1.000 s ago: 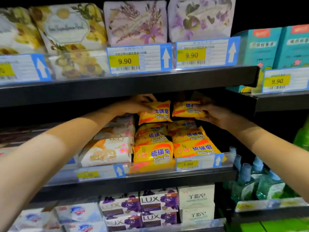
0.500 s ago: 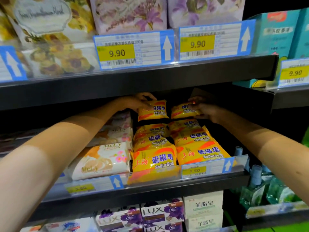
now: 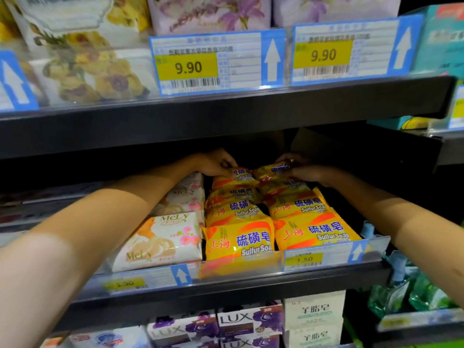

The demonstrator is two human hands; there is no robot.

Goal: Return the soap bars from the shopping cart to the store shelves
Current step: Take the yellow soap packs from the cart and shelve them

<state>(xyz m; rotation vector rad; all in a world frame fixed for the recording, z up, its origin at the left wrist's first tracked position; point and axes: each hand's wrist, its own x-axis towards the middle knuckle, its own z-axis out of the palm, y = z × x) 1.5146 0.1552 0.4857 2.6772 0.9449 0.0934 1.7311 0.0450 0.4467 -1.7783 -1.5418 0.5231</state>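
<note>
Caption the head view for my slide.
Left hand grips one yellow soap pack and right hand a second pack at the back of the rows on the middle shelf.

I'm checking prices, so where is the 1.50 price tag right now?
In the head view, the 1.50 price tag sits right of centre on the front rail of the middle shelf, directly below the front right sulfur soap pack.

The sulfur soap packs (image 3: 238,241) lie in two rows on the middle shelf (image 3: 226,295); MeLy soaps (image 3: 160,243) lie just left of them; LUX boxes (image 3: 248,320) stand below them. At their back the left hand (image 3: 216,163) holds the rear left pack (image 3: 239,175); the right hand (image 3: 305,170), the rear right pack (image 3: 272,170).
</note>
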